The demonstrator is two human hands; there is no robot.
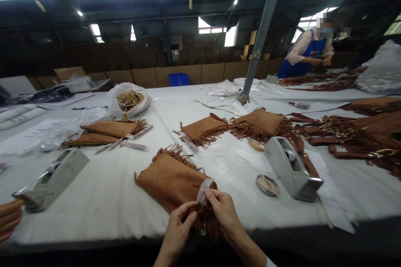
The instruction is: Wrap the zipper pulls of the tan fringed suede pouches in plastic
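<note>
A tan suede fringed bag [171, 181] lies on the white table [103, 200] right in front of me. My left hand [179, 225] pinches the dark fringe and metal ring at the bag's near corner. My right hand [223, 208] is closed on a small piece of clear wrap [203, 190] held against that same corner. Both hands touch the bag at the table's front edge.
Two grey tape dispensers [293, 167] [52, 179] flank me. More fringed bags [106, 131] [203, 129] [260, 123] lie farther back, brown straps [360, 137] pile at right. A plastic bag of parts [129, 101] sits behind. A person in a blue apron [308, 54] works far right.
</note>
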